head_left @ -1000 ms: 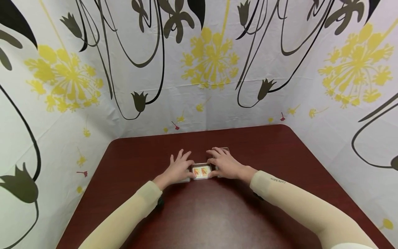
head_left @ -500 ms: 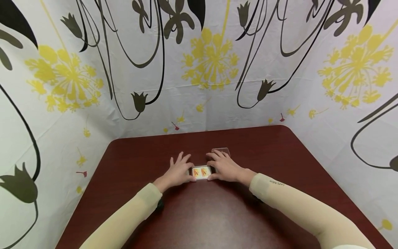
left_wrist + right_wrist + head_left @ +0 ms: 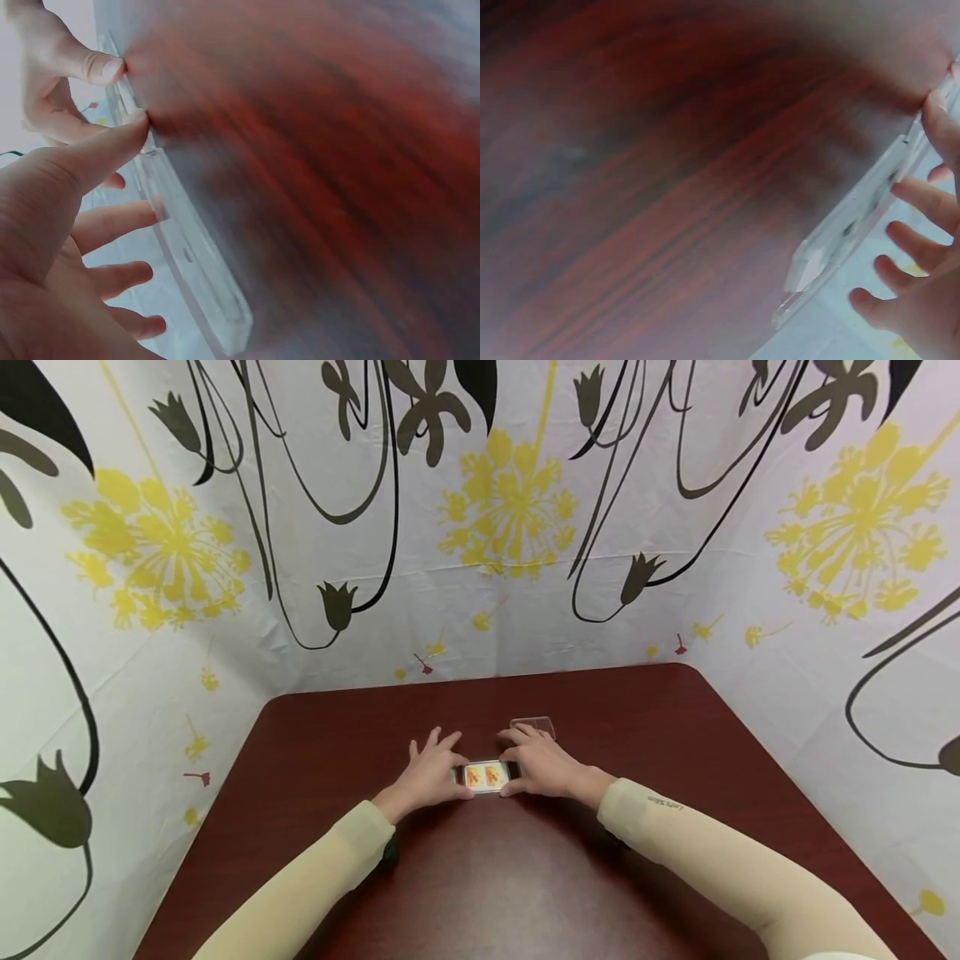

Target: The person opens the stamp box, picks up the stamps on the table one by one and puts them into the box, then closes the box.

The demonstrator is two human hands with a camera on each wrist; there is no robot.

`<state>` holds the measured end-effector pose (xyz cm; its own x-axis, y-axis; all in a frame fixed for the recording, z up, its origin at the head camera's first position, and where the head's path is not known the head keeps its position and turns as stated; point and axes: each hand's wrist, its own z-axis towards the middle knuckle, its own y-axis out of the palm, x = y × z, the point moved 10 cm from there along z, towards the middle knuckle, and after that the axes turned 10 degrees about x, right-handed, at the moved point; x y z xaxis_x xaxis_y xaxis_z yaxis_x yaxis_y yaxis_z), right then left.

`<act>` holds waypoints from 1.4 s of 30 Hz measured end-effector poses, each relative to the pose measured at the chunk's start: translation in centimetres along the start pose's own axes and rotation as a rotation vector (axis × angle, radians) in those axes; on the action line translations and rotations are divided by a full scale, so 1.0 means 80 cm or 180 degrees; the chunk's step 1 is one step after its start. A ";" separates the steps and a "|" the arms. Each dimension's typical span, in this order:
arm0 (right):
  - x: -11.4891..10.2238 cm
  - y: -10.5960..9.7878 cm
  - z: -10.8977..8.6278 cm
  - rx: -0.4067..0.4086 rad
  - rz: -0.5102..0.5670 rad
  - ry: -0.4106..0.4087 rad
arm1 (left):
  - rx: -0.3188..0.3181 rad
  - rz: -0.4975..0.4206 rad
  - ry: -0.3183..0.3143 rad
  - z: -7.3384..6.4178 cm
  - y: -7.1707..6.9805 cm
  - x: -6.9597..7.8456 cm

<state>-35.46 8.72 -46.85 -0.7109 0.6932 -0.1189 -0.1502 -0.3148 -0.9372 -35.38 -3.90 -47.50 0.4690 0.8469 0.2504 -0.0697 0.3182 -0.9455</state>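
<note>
A small rectangular panel (image 3: 486, 777) with two orange-and-yellow pictures lies between my hands in the head view. My left hand (image 3: 426, 777) pinches its left end between thumb and forefinger, the other fingers spread. At the opposite end, my right hand (image 3: 547, 766) pinches it in the same way. In the left wrist view, a clear plastic case (image 3: 199, 255) extends below the left fingers. The right wrist view shows flat, clear plastic (image 3: 847, 217) beside the right fingertips. Whether these plastic parts join the panel cannot be told.
A clear, flat plastic piece (image 3: 534, 722) lies behind the right hand, partly covered by it. Dark red table surface (image 3: 480, 877) extends around the hands. A patterned fabric wall (image 3: 495, 627) stands along the table's back and sides.
Both hands have shifted slightly toward the person with the panel. The rim formerly seen behind the pictures no longer shows. More of the clear piece behind the right hand is visible.
</note>
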 end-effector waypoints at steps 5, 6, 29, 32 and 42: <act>0.000 0.000 0.006 -0.0114 -0.0012 0.0165 | -0.0025 -0.0149 -0.0146 0.002 -0.002 -0.001; 0.001 0.000 0.007 -0.0137 -0.0033 0.0199 | -0.0027 -0.0174 -0.0168 0.002 -0.003 -0.002; -0.004 -0.001 0.007 -0.0154 -0.0147 0.0401 | -0.0054 -0.0237 -0.0239 0.005 -0.001 -0.002; -0.005 0.000 0.007 -0.0158 -0.0156 0.0398 | -0.0046 -0.0192 -0.0230 0.003 -0.001 -0.002; -0.004 0.001 0.001 -0.0235 -0.0206 0.0396 | -0.0027 -0.0045 -0.0189 0.000 0.003 -0.003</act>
<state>-35.28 8.43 -46.90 -0.6100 0.7869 -0.0927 -0.1388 -0.2213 -0.9653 -35.54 -4.01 -47.77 0.4169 0.8662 0.2755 -0.0559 0.3270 -0.9434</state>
